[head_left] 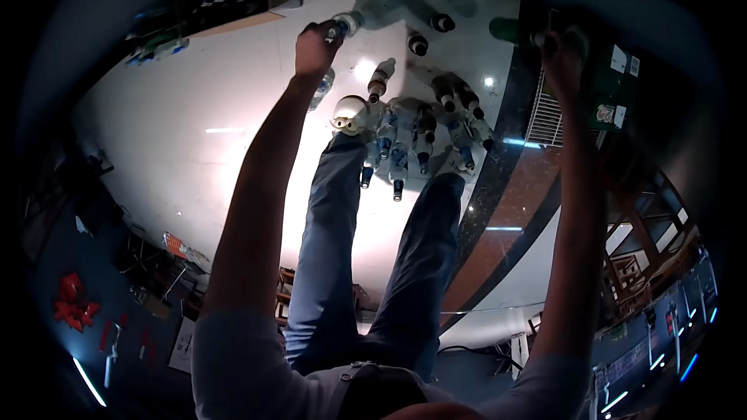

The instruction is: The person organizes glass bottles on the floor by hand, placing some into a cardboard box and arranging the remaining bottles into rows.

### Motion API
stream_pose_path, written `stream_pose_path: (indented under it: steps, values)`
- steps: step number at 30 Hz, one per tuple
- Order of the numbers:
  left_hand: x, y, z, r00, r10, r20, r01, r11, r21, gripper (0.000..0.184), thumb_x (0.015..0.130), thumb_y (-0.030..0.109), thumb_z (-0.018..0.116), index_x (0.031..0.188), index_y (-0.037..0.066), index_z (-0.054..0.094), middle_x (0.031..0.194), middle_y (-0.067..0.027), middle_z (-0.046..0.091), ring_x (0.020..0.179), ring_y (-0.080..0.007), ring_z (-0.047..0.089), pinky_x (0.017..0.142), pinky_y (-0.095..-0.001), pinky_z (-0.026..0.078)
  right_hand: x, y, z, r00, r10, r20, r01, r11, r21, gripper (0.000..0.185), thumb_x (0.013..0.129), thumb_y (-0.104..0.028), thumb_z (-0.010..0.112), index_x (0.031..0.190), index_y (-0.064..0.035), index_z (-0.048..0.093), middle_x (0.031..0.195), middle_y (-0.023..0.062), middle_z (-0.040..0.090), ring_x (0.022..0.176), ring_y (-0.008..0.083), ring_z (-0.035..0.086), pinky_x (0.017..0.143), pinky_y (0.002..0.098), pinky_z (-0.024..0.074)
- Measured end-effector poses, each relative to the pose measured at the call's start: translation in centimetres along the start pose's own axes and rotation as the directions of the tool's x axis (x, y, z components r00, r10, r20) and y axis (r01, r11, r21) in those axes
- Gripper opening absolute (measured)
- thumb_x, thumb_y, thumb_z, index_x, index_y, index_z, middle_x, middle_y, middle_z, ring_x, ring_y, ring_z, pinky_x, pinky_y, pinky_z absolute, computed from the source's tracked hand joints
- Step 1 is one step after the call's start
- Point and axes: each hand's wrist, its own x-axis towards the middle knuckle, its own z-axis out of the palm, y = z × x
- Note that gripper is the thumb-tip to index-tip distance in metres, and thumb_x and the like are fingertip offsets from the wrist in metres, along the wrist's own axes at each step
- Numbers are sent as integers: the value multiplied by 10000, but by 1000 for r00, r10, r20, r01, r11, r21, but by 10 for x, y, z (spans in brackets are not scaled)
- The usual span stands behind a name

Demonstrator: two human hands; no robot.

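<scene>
My left hand (315, 48) is at the upper left with its fingers wrapped round the neck of a clear glass bottle (351, 22). On the right, my right hand (562, 62) is closed at the neck end of a green bottle (506, 29), near a dark green crate or box (603, 97). Between my arms, several bottles stand on the pale floor (226, 101), some clear with blue labels (398, 159), others dark brown (424, 124). One brown bottle with a pale label (380, 80) is apart from that group. Two dark bottles (418, 44) are farther up.
A cardboard box (272, 15) with rows of dark bottles is at the upper left. Many dark bottles line the top edge. A wire rack (546, 120) stands at the right. My legs (331, 225) stretch below the bottle group. Red objects (74, 302) lie at the lower left.
</scene>
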Motion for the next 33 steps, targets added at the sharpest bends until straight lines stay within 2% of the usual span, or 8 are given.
stream_pose_path:
  steps: [2,3,8,11,16,17,19,33]
  values:
    - [17,-5,15,1000,11,20,-11,1000,-1,291,738,221,714,981,63,683,819,-217,632,747,-361,623,667,-420,514,23,17,24,999,-37,9,38,984,-174,175,870,-204,555,1028,-147,605,862,174,657,766,374,638,635,485,518]
    - [24,-7,22,1000,18,11,-18,1000,-12,288,739,221,709,976,61,684,825,-218,634,749,-361,625,668,-419,515,34,23,35,998,-43,-37,43,999,13,210,880,-224,560,1076,-158,592,744,148,637,683,334,644,598,457,500]
    - [50,-18,45,995,73,-60,-72,997,23,282,746,253,700,953,61,690,776,-199,639,732,-350,629,664,-414,520,73,48,67,994,-44,99,76,931,-356,239,875,-245,553,1095,-160,587,855,178,658,753,363,651,665,477,530]
    - [60,-22,52,997,53,-63,-52,998,26,287,746,265,702,953,66,691,788,-199,644,739,-349,631,665,-415,519,89,39,67,968,150,199,-82,946,-314,232,869,-124,480,1063,-128,608,1002,176,645,946,367,616,835,461,492]
    - [74,-39,63,989,123,-84,-114,989,98,267,772,303,706,941,97,696,782,-157,671,718,-312,650,634,-387,519,99,77,99,999,13,-31,-16,993,-116,405,826,-113,481,1209,-198,582,1200,170,586,1124,346,549,951,436,458]
    - [76,-39,65,992,109,-63,-101,988,117,266,772,305,706,936,95,696,770,-154,671,714,-309,651,631,-384,519,101,70,95,994,101,38,-98,993,-72,338,863,-207,524,1174,-101,601,1206,172,586,1134,352,529,961,428,415]
    - [78,-39,67,996,66,-65,-62,996,62,290,731,305,730,929,96,698,776,-178,663,730,-337,644,666,-410,527,104,32,80,972,232,26,-222,952,-211,272,841,-13,564,1112,-42,579,1114,215,558,959,391,586,810,468,495]
    - [85,-53,70,995,76,-63,-76,997,12,354,750,375,732,975,102,714,783,-143,688,744,-269,674,693,-350,528,116,9,87,940,336,51,-331,940,-83,369,828,29,534,1184,-66,566,1073,245,591,966,395,574,781,485,483]
